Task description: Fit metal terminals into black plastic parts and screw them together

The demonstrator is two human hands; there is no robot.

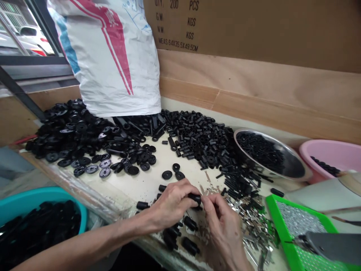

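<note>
My left hand (173, 201) is closed around a small black plastic cylinder (195, 198) just above the workbench. My right hand (222, 222) meets it from the right, fingers pinched together at the cylinder's end; what they pinch is too small to name. Several finished-looking black cylinders (189, 223) lie below my hands. A scatter of small silver metal clips (248, 222) lies to the right of my hands.
Heaps of black discs (76, 139) and black tubes (203, 137) cover the bench. A steel bowl (293, 165), pink basin (329, 152), green tray (284, 237), teal tub (34, 195) and white sack (113, 56) surround the area. A grey tool (332, 244) lies at right.
</note>
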